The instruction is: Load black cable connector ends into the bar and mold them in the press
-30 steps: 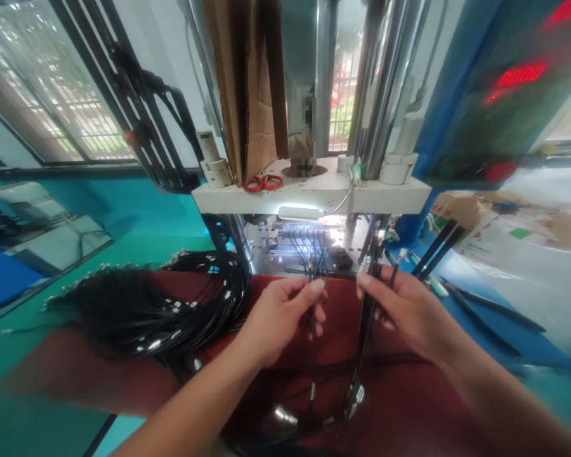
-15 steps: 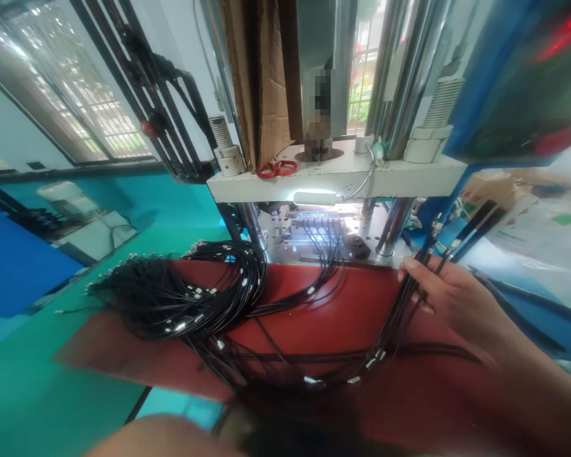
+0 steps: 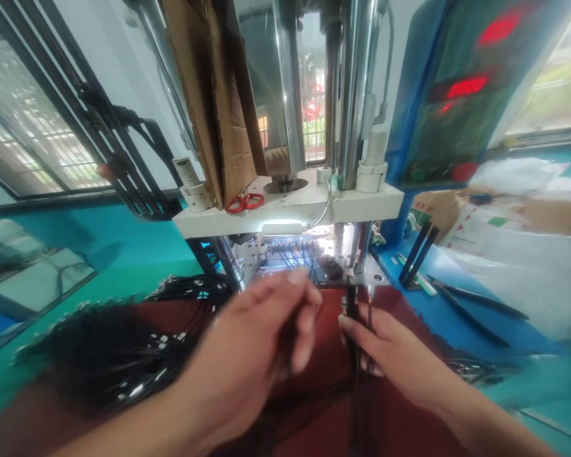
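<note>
My right hand [image 3: 380,339] is closed around a bundle of black cables [image 3: 352,362], whose metal-tipped ends point up and whose lengths hang toward me. My left hand [image 3: 271,324] is to the left of this bundle, over the red mat [image 3: 328,311]. Its fingers are curled but smeared by motion, and whether anything lies between them is hidden. In front of both hands, several thin cables [image 3: 285,255] run out of a lit fixture [image 3: 290,241] under the press plate. On the left lies a large pile of black cables [image 3: 109,355] with white tags and metal ends.
The white press plate [image 3: 290,212] spans above the fixture, with red-handled scissors [image 3: 244,202] on it. Metal posts [image 3: 356,244] flank the opening. At right are a blue surface [image 3: 476,311] with dark tweezers-like tools [image 3: 476,304], and a control box [image 3: 461,95] with red digits.
My left hand has come up over the mat from the lower edge. My right hand, still gripping the cables, is now nearer the middle. The view has shifted to the right.
</note>
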Available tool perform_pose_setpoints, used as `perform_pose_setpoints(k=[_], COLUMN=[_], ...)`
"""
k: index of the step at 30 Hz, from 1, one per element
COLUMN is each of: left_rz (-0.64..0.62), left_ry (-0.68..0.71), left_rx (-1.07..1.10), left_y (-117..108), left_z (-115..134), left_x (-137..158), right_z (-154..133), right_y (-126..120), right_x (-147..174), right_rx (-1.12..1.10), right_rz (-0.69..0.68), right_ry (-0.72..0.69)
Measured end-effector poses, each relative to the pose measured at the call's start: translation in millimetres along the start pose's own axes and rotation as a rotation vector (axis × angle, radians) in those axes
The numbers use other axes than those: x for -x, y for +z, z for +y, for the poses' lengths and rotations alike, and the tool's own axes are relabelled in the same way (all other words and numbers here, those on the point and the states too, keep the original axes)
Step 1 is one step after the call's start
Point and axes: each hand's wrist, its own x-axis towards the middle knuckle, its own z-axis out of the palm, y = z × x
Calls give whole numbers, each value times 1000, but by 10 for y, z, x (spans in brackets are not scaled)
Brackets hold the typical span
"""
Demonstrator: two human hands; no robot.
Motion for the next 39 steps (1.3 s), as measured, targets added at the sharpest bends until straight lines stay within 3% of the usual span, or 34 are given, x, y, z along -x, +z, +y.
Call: perform_pose_setpoints(k=[4, 7, 11, 16, 19, 21, 24, 26, 33, 39], left_rz=[-50, -115, -306, -412, -342, -261, -252, -272, -257, -213], left_ry=[16, -71, -277, -154, -92, -82, -52, -46, -127, -97], left_rx=[221, 329, 313, 133, -78, -145, -36, 56, 75, 45], left_y=[216, 272, 254, 200, 217, 235, 232, 205, 109, 97], left_z=[-682, -889, -829, -956, -1075, -1102, -1089, -1083, -1119, -1120], left_x=[-511, -604, -433, -369, -393, -393, -375, -367, -426, -430], right_z=[65, 76, 33, -32, -52, -70, -85, -65, 39, 53], right_y=[1, -18, -67, -121, -156, -205, -301, -350, -328, -312], right_x=[15, -38, -121, -164, -160, -144, -113, -106, -159, -154], right_rx=[16, 62, 166, 385, 259, 124, -21, -58, -74, -3], right_rz=[52, 61, 96, 204, 176, 57, -142, -194, -79, 36], right_ry=[-15, -29, -42, -125, -50, -33, -45, -43, -62, -39])
